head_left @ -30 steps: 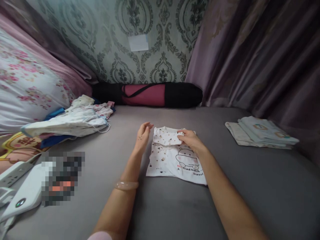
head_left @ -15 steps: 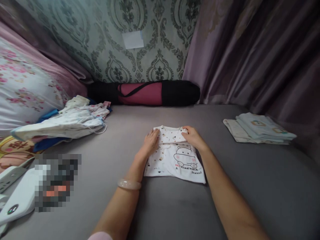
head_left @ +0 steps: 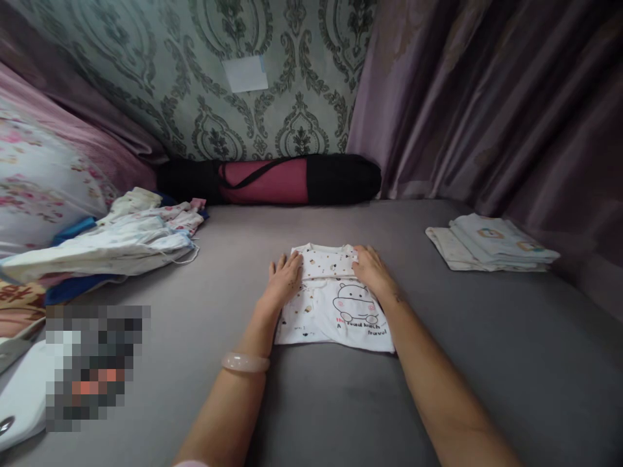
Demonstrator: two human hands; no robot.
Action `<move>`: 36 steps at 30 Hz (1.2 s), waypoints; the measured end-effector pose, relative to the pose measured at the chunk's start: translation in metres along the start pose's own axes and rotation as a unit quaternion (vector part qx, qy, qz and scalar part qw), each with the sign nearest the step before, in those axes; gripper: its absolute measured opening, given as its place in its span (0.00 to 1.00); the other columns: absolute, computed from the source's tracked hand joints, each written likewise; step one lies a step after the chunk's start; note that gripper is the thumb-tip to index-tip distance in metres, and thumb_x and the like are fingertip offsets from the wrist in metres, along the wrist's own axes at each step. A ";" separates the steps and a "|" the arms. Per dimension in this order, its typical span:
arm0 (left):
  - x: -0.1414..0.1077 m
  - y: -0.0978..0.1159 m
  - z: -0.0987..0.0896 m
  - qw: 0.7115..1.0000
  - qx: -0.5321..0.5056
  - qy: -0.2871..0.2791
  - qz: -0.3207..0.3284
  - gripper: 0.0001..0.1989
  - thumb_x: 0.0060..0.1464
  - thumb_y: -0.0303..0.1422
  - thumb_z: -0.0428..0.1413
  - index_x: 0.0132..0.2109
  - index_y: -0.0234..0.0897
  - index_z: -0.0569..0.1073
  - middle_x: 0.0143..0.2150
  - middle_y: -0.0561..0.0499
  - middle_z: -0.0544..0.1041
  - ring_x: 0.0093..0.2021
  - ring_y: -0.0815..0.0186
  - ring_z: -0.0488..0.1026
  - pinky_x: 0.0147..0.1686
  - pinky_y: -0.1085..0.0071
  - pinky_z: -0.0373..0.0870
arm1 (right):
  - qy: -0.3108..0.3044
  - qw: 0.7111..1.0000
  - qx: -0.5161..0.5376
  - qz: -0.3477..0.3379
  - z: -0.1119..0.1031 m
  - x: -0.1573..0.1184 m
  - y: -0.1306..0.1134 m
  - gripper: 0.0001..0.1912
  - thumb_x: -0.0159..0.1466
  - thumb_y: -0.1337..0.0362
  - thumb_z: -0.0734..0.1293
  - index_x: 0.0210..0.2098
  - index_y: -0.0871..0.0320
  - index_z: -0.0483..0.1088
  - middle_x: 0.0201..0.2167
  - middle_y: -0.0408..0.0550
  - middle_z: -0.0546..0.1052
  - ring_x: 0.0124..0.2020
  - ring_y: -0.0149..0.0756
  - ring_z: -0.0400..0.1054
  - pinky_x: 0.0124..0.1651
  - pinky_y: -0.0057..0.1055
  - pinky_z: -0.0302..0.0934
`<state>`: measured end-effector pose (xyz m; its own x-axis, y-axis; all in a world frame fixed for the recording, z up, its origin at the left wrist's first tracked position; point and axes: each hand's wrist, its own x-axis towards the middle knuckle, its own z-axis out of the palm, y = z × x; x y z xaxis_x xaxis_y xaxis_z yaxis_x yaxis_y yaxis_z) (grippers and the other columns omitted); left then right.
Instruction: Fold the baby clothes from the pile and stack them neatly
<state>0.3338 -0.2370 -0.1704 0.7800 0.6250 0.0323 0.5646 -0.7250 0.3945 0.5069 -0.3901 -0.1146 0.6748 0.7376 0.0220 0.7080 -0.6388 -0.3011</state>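
Note:
A small white printed garment (head_left: 321, 311) lies folded on the grey bed surface (head_left: 311, 402), its neckline at the far end and a cartoon animal on its right half. My left hand (head_left: 286, 277) rests flat on the garment's left edge, fingers spread and pointing away from me. On the opposite edge lies my right hand (head_left: 372, 269), its fingers extended over the upper right corner, with the thumb toward the middle. Neither hand grips the cloth. A pale bangle (head_left: 245, 362) circles my left wrist.
Loose clothes (head_left: 141, 237) are heaped at the left, and folded cloths (head_left: 496, 243) are stacked at the right. A black and red long bag (head_left: 267, 181) lies along the patterned wall. A white device (head_left: 24, 389) sits at the lower left, beside a pixelated patch.
My right hand has gone from pinching the garment's upper right corner to lying flatter on it with its fingers extended. My left fingers have spread. The view has shifted slightly.

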 end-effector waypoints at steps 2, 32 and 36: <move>0.001 0.001 -0.004 1.000 -0.021 -0.005 -0.001 0.23 0.63 0.34 0.40 0.64 0.44 0.60 0.69 0.46 0.55 0.69 0.48 0.47 0.63 0.40 0.40 | 0.014 1.000 -0.016 0.000 -0.004 -0.002 -0.001 0.20 0.63 0.74 0.55 0.53 0.62 0.66 0.49 0.60 0.70 0.52 0.47 0.64 0.50 0.36 0.58; 0.000 0.037 0.012 0.996 0.073 0.044 0.032 0.30 0.64 0.44 0.37 0.67 0.33 0.56 0.69 0.40 0.54 0.69 0.53 0.48 0.66 0.50 0.42 | 0.044 0.993 -0.052 -0.091 0.054 -0.020 -0.028 0.31 0.69 0.59 0.50 0.66 0.72 0.52 0.67 0.61 0.52 0.69 0.46 0.41 0.67 0.46 0.24; -0.001 0.037 0.013 0.996 0.073 0.044 0.030 0.31 0.64 0.45 0.37 0.67 0.33 0.55 0.69 0.40 0.54 0.69 0.51 0.47 0.65 0.48 0.41 | 0.058 0.994 -0.067 -0.070 0.048 -0.023 -0.021 0.30 0.69 0.57 0.52 0.66 0.66 0.53 0.68 0.61 0.52 0.69 0.48 0.39 0.67 0.49 0.25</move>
<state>0.3572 -0.2678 -0.1678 0.7904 0.5976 0.1349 0.5558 -0.7921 0.2522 0.4662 -0.3833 -0.1547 0.5823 0.7959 0.1658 0.8123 -0.5612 -0.1590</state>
